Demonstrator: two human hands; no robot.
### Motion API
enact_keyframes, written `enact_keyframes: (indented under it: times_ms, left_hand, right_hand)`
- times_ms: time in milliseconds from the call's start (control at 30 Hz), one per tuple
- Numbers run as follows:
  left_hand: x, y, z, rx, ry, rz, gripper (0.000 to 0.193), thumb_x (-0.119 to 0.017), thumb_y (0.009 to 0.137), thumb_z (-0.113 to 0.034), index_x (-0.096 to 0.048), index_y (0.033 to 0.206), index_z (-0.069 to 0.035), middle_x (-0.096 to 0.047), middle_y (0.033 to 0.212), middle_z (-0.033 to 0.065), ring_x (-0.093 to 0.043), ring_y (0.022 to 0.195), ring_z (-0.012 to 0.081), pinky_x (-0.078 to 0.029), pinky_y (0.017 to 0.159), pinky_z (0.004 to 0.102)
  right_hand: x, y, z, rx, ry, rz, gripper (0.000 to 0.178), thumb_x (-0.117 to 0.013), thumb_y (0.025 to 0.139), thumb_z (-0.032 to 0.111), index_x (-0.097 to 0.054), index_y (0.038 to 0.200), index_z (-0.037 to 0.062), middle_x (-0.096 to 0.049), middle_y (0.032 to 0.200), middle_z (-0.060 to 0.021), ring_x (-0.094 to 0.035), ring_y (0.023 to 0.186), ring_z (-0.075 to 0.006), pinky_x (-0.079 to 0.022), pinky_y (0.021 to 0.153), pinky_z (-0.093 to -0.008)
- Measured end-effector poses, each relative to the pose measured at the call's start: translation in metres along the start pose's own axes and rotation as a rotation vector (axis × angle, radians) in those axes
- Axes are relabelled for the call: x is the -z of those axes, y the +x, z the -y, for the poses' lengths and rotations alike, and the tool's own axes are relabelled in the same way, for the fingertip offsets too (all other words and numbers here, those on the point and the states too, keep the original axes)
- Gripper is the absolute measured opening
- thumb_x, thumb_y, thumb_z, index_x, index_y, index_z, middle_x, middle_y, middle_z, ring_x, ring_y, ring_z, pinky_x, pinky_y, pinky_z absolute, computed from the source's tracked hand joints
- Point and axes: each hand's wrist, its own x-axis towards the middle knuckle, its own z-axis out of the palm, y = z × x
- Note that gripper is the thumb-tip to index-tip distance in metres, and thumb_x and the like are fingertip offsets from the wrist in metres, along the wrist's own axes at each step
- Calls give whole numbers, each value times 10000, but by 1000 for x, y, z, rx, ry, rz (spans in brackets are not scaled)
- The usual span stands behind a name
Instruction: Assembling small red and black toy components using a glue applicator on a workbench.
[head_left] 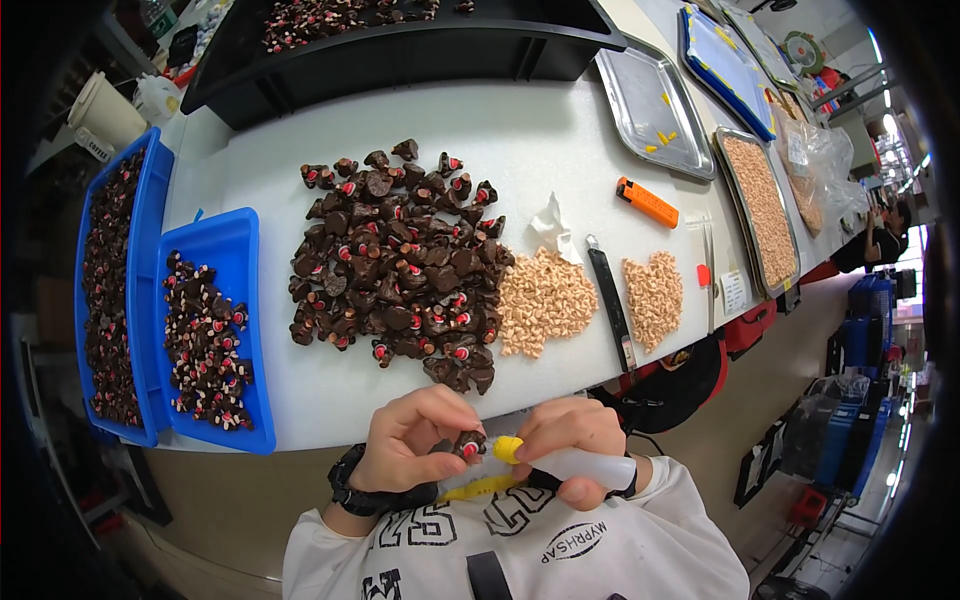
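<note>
Dark brown piece (469,446) with a red-and-white spot sits pinched between the thumb and fingers of the left hand (415,437), in front of the person's chest, by the near edge of the white table (255,190). The right hand (575,438) is curled around a yellow-tipped white bottle (592,466), its tip pointing left, just beside the piece. Beyond the hands lies a broad heap of similar brown pieces (390,265); against its right side is a pile of beige bits (547,303), with a crumpled white tissue (552,230) at its far edge. A black cutter (608,300) separates this pile from a smaller beige pile (653,300). Farther right lie an orange tool (647,202) and a metal tray (635,95) holding a few yellow bits. On the left, a blue tray (253,330) of brown and beige pieces stands beside another filled blue tray (150,270). A black bin (390,85) stands at the far side, with more pieces inside.
</note>
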Motion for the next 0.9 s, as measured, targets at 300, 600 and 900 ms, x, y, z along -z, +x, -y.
enact_keyframes:
  times_ms: [300,600,900]
  left_hand:
    - [0,0,1,-1,4,2,337,-681,796,-32,-523,1083,50,-520,1028,167,-560,926,210,-537,762,319]
    - [0,0,-1,12,-8,2,339,-674,805,-41,-515,1088,55,-514,1033,172,-562,939,214,-552,768,327]
    - [-1,0,-2,22,-19,0,341,-661,817,-45,-504,1098,68,-505,1045,173,-555,971,225,-557,791,332]
  right_hand:
    - [-1,0,0,-5,-4,-10,412,-495,898,388,-544,932,-19,-638,666,-102,-611,559,-229,-484,484,-301]
    - [-1,0,0,5,2,-14,412,-496,893,393,-547,936,-14,-646,680,-105,-610,569,-228,-486,503,-297]
    - [1,1,0,22,-6,3,424,-496,897,412,-548,933,-7,-647,677,-89,-606,561,-219,-474,495,-292]
